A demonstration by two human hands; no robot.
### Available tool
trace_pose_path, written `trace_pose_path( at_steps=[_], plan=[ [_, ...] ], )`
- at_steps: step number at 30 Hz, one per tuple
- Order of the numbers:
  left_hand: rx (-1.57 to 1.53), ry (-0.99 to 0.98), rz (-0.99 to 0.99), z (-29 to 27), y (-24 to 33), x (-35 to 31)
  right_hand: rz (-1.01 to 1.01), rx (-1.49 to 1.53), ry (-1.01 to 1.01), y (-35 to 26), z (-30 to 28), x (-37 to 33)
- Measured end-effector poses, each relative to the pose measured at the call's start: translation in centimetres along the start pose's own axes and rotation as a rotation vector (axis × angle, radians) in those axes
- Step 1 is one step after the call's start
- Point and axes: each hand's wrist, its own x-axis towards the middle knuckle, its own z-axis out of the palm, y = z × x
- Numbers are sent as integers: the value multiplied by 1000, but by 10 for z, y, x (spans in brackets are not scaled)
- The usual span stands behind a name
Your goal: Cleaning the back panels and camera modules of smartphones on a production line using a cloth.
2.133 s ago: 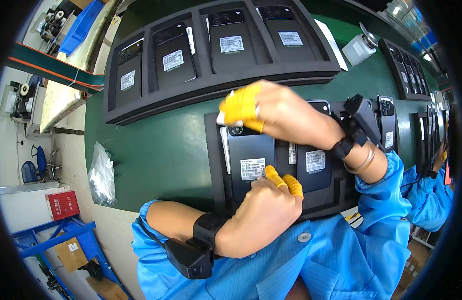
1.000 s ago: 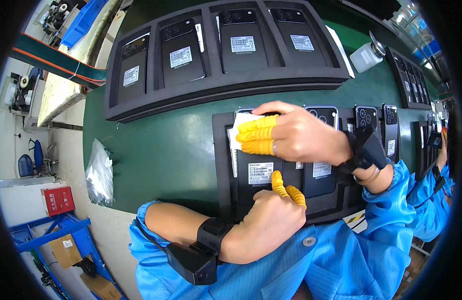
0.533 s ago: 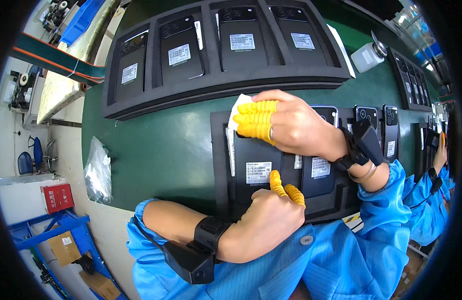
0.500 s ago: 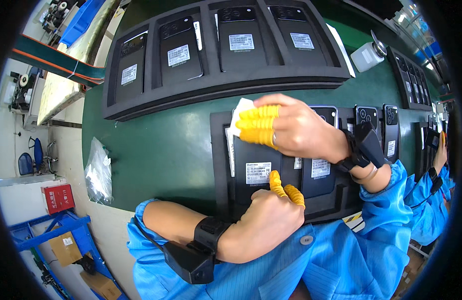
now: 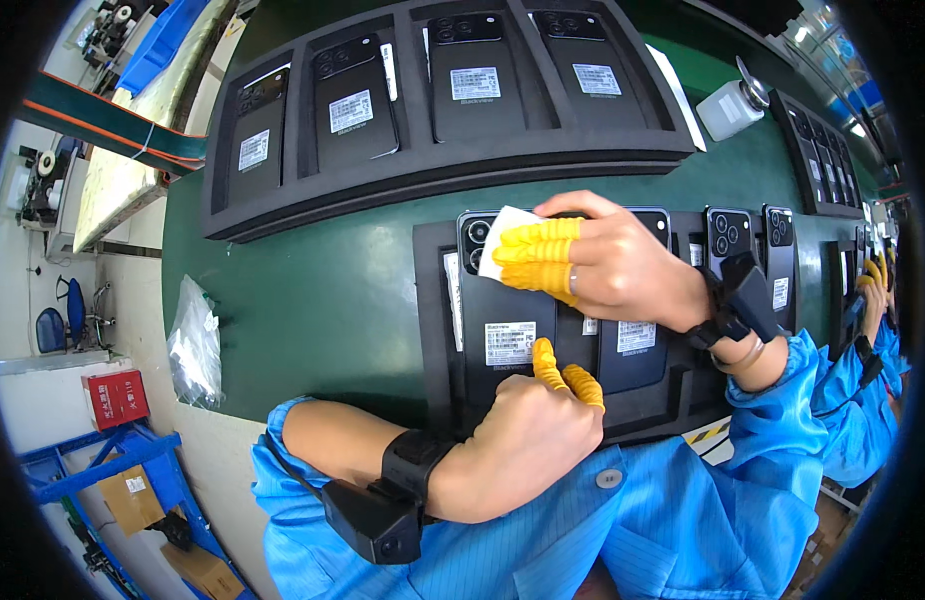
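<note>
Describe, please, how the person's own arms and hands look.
Blue sleeves stop short of the wrists. The left hand and right hand wear ribbed yellow finger covers. Each arm has a black strap with a boxy black device; a thin black cable runs from the left one. The right wrist also bears a bangle.

The right hand (image 5: 623,262) hides part of the white wipe (image 5: 497,245) and some of the near smartphone's (image 5: 498,300) camera end; the phone's lower end disappears behind the left hand (image 5: 528,430), whose palm is out of sight. The right hand and wrist cover part of the neighbouring smartphone (image 5: 633,365). Fine print on the labels (image 5: 510,343) is too small to read. The picture's edge crops the blue bin (image 5: 161,45); the co-worker's sleeve (image 5: 851,440) fades into the dark rim.
</note>
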Motion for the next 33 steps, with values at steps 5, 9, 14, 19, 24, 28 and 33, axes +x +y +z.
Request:
trace_pose_path(
  at_steps=[5, 9, 14, 19, 24, 28, 33],
  plan=[
    [5, -25, -6, -2, 3, -1, 57, -131, -99, 2, -12, -7],
    [27, -20, 34, -4, 0, 2, 101, -138, 59, -3, -4, 14],
    [6, -1, 13, -2, -2, 0, 93, -132, -19, -4, -6, 2],
    [1, 9, 17, -5, -1, 1, 64, -165, -15, -23, -15, -14],
    [20, -5, 14, -6, 0, 3, 13, -168, -29, -22, -1, -5],
    [9, 20, 26, -7, -3, 3, 10, -154, -15, -20, 1, -4],
    [-18, -41, 2, -8, -2, 2, 84, -116, -135, -10, -25, -29]
  ],
)
